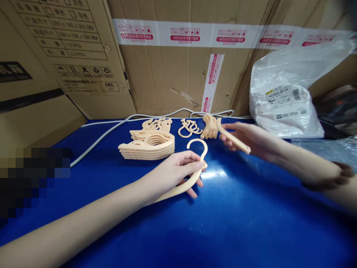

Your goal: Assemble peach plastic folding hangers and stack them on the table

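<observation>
My left hand (184,169) is closed around a cream plastic hanger piece (182,189), with a curved hook (205,147) standing up from its end beside my thumb. The lower end of that piece runs behind my wrist. Off to the right, my right hand (237,136) grips a separate curved hanger arm (234,138), which slants down to a small hole at its near end. Just left of that hand stands a bunch of similar curved arms (209,126). Several loose hooks (190,127) lie in a small heap behind the left hand.
A stack of cream hanger parts (147,147) sits left of centre, with thinner pieces (157,123) behind it. A grey cable (102,137) crosses the blue table (195,230). Cardboard boxes (167,74) wall the back and left; a white plastic bag (284,100) stands back right.
</observation>
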`<state>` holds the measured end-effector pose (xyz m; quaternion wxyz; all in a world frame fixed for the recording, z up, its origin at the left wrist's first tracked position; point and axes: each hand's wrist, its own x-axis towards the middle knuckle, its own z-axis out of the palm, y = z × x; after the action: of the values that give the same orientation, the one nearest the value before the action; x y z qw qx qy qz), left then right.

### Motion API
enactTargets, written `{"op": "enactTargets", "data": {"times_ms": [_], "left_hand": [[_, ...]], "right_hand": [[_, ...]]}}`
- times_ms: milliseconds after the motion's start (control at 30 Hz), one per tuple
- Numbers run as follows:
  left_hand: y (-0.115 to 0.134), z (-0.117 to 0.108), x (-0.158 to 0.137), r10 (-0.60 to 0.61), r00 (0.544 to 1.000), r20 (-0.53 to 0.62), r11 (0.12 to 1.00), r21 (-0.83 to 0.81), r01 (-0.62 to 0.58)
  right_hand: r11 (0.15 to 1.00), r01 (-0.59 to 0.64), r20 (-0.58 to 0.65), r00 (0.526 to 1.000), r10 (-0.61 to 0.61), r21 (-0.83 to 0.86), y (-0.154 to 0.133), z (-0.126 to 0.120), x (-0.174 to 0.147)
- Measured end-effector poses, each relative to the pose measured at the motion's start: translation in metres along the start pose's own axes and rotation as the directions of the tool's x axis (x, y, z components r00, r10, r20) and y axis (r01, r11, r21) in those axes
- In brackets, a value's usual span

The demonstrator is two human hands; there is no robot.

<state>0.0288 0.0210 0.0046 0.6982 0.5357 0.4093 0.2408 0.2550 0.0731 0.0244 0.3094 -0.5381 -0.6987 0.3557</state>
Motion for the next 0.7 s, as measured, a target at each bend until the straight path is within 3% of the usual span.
{"op": "enactTargets", "data": {"times_ms": [100,167,267,367,467,700], "left_hand": [[0.001,0.003,0.0,0.007,1.0,-0.025,1.0,-0.005,-0.007],[0.001,0.004,0.0,0.022,0.999,-0.033,1.0,-0.007,-0.022],[0.0,0.003,0.0,0.052,0.998,-0.023,0.999,0.0,-0.052],[-0.001,0.002,0.0,0.065,0.997,-0.032,0.998,0.008,-0.065],[-0.003,-0.001,0.001,0.06,0.997,-0.044,0.998,-0.015,-0.061],[-0.007,-0.003,0.004,0.075,0.997,-0.031,0.995,-0.064,-0.077]], "right_hand": [[0.921,-0.193,0.202,0.971,0.129,0.338,-0.003,0.019,-0.029],[0.917,-0.158,0.179,0.979,0.098,0.366,-0.005,0.027,-0.043],[0.979,0.051,0.098,0.993,-0.072,0.197,-0.008,0.031,-0.053],[0.973,0.229,0.097,0.97,-0.225,-0.039,-0.007,0.029,-0.055],[0.93,0.321,0.139,0.944,-0.298,-0.182,-0.003,0.029,-0.057],[0.85,0.444,0.296,0.884,-0.363,-0.284,0.006,0.037,-0.06]]}}
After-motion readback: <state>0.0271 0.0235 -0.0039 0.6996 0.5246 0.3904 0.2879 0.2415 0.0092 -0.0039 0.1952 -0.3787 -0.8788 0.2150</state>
